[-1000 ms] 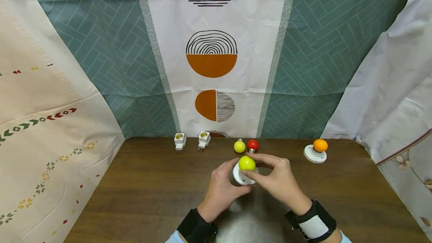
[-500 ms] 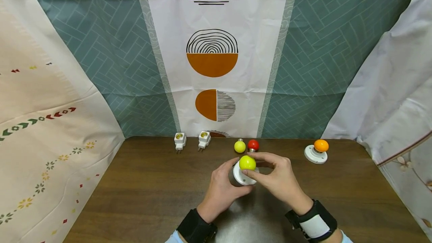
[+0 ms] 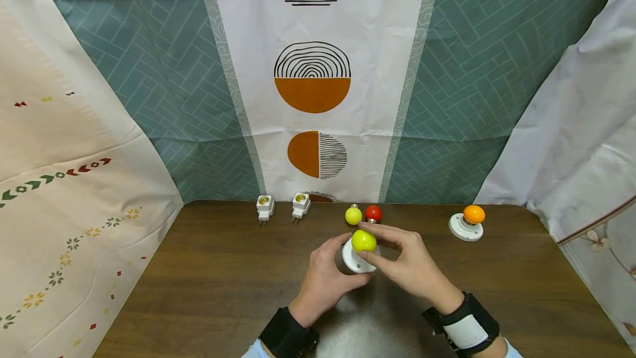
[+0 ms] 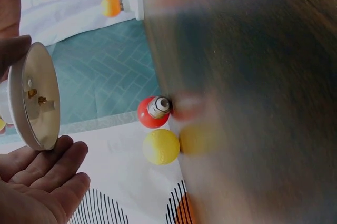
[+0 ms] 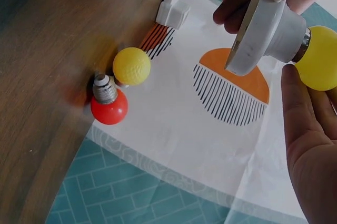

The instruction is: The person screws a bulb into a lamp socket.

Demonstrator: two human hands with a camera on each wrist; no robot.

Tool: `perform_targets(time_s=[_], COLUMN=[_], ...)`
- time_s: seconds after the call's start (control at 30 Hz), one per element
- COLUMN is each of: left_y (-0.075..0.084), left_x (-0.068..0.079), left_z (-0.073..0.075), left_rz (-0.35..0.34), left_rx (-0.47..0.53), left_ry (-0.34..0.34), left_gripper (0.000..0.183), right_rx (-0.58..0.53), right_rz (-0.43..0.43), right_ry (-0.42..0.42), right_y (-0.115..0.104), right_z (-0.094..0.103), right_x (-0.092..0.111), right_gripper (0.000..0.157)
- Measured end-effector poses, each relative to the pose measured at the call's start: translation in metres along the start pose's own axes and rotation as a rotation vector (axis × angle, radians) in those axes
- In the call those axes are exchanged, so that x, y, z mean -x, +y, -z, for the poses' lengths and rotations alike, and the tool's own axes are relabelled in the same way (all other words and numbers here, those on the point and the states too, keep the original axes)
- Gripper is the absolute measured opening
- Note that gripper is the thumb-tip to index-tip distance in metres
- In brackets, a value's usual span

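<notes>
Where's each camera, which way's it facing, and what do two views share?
Head: worn on the head, facing forward and down at the table; left hand, right hand and black wristbands show.
Left wrist: worn there, facing the underside of the white lamp holder; mainly the left hand shows.
Right wrist: worn there, facing the holder's side and the fitted yellow bulb; both hands show.
Shared: both wrist views catch the loose red bulb and loose yellow bulb.

Left hand (image 3: 325, 272) and right hand (image 3: 412, 264) close together, fingers (image 3: 385, 231) curved
</notes>
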State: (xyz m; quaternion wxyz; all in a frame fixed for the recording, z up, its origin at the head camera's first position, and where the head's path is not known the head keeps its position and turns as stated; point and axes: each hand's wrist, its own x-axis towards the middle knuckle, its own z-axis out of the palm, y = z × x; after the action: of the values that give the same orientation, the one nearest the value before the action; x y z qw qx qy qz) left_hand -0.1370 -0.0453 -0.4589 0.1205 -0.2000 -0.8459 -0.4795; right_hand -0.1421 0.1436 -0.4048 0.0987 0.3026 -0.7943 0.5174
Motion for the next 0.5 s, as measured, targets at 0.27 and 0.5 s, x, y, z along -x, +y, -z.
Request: perform_targets(time_s=[0.27, 0.5], left_y=[-0.001, -0.002], left_x=[0.000, -0.001], left_z=[-0.001, -0.002], left_rz=[-0.012, -0.023], left_rx=[-0.006, -0.007], left_ry=[0.013, 0.026], left_gripper=[0.070, 0.068], right_rx=[-0.050, -0.053], right_rz=[-0.026, -0.048], right_ry=[0.050, 0.101], right_y=[-0.003, -0.024], right_z=[-0.002, -0.002], right_x=[0.000, -0.003], right_gripper=[0.044, 0.041])
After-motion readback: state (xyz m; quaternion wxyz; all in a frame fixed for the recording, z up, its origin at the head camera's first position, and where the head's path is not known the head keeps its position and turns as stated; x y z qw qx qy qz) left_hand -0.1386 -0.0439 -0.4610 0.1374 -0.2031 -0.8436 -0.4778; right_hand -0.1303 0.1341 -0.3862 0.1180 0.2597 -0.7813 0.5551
